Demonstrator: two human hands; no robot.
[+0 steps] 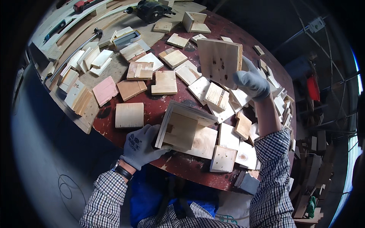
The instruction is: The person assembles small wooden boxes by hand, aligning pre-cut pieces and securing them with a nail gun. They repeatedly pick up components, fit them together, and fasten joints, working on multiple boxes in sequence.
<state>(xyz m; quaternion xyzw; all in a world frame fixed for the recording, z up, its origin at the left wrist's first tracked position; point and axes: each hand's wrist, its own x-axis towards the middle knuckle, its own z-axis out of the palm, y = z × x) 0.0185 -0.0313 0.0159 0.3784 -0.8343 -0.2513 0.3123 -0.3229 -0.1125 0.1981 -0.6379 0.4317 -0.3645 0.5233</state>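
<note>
Gloved, my left hand (140, 146) steadies the open, partly built pale plywood box (182, 127) at the near table edge, while my right hand (251, 81) grips a square knotty plywood panel (219, 62) raised farther right for inspection.

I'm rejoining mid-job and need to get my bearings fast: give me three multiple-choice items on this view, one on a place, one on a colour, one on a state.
1. Where is the half-built wooden box?
A. at the table's near edge, by the left hand
B. on the floor
C. at the far edge beside the power tool

2. What colour is the flat board left of the tan squares?
A. green
B. pink
C. black

3. How is the large square board held?
A. lying flat on the table
B. leaning on the box
C. lifted clear of the table in the right hand

Answers: 1 A, the left hand grips its side there; 2 B, it is pale pink; 3 C, the right hand holds its lower corner aloft.
</note>
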